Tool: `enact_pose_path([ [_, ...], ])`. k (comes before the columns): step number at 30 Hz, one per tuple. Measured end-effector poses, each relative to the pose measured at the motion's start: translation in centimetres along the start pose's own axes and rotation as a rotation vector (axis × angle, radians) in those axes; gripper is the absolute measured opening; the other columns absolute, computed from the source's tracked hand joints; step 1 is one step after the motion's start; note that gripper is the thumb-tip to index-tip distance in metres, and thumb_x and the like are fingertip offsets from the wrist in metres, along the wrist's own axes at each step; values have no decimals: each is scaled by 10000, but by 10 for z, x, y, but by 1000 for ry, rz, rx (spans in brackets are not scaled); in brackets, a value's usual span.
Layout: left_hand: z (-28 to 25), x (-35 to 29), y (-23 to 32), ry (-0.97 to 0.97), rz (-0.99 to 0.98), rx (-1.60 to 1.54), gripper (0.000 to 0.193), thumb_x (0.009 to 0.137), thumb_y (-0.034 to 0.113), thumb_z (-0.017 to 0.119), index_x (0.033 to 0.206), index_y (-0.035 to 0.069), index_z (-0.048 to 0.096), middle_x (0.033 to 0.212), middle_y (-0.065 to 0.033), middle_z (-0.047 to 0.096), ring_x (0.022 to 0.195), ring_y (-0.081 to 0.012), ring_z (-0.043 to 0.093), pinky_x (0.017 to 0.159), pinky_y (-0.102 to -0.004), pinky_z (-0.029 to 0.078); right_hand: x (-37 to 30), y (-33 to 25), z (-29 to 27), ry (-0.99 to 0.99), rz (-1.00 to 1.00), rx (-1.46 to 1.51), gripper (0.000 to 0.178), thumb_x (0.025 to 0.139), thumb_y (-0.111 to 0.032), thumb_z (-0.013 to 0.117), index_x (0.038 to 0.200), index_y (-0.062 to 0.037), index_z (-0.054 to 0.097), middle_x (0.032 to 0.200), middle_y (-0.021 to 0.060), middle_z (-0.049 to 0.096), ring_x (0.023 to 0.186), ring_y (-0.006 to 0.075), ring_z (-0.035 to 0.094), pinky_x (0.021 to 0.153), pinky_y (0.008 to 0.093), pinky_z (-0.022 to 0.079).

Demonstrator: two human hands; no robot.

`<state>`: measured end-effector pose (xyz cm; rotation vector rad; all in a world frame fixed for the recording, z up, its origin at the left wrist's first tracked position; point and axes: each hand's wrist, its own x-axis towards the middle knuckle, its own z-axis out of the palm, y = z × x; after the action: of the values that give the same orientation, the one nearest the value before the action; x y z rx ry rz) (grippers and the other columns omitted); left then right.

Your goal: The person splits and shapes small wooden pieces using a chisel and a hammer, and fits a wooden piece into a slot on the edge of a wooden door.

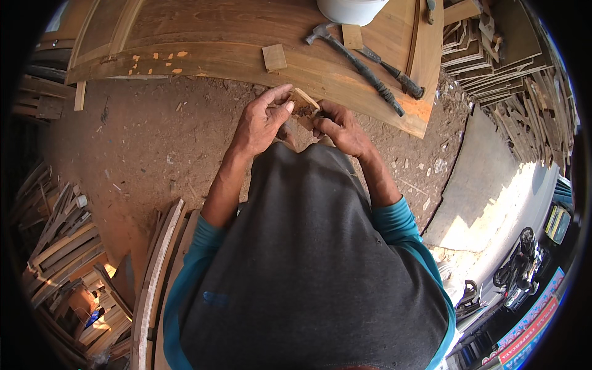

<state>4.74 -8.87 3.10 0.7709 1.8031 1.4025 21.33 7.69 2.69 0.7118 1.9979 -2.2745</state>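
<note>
Between my two hands, just in front of my dark apron-like front, is a small wooden block (306, 98) with a pale top edge and a rough, dark brown side. My left hand (262, 122) pinches it from the left, thumb and forefinger against it. From the other side my right hand (346, 131) grips it with thumb and bent fingers. Beyond them, a square wood block (274, 57) lies on a large brown wooden panel (216, 52). To its right rest a claw hammer (361, 66), a second small block (352, 37) and a chisel-like tool (394, 73).
A white bucket (350, 10) stands on the panel at the far side. Stacked boards (524, 92) fill the far right; scrap wood (68, 246) is heaped at the left. Long planks (157, 277) lie beside my left arm. A motorcycle (518, 262) is at the right. Chips litter the dirt floor (154, 142).
</note>
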Motion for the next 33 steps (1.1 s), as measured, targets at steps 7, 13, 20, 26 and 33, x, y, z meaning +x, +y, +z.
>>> enact_pose_path([
  [7, -5, 1, 16, -194, -9, 117, 439, 983, 132, 713, 1398, 26, 615, 1173, -107, 697, 1011, -160, 679, 867, -312, 576, -6, -9, -7, 1, 25, -297, 254, 902, -147, 602, 1068, 39, 651, 851, 54, 633, 793, 131, 569, 711, 306, 478],
  [13, 0, -1, 1, -146, -2, 86, 331, 990, 130, 701, 1273, -26, 629, 1067, -120, 698, 883, -153, 707, 732, -311, 600, -7, -5, -8, 41, -6, -321, 311, 886, -100, 591, 1150, 46, 667, 956, 192, 693, 840, 228, 653, 769, 375, 517],
  [20, 14, 0, -49, -92, -12, 32, 241, 994, 124, 683, 1197, 3, 634, 1011, -104, 700, 847, -145, 696, 739, -318, 575, 17, 25, -44, 445, -233, -814, 455, 917, -223, 753, 1299, -9, 629, 1255, 205, 631, 1096, 342, 642, 959, 435, 517],
  [26, 27, 0, -71, -75, 65, 196, 244, 950, 77, 681, 1186, 21, 647, 1033, -165, 704, 896, -273, 697, 821, -383, 557, 51, 54, -100, 688, -276, -1194, 563, 887, -246, 762, 1398, -109, 567, 1275, 174, 612, 1213, 396, 573, 1019, 507, 449],
  [33, 37, -9, -99, -23, 295, 359, 264, 889, -16, 688, 1150, 21, 677, 1194, -151, 691, 1122, -343, 675, 938, -422, 560, 77, 62, -122, 596, -261, -1142, 435, 943, -231, 697, 1337, -67, 612, 1191, 235, 645, 1135, 435, 609, 976, 512, 482],
])
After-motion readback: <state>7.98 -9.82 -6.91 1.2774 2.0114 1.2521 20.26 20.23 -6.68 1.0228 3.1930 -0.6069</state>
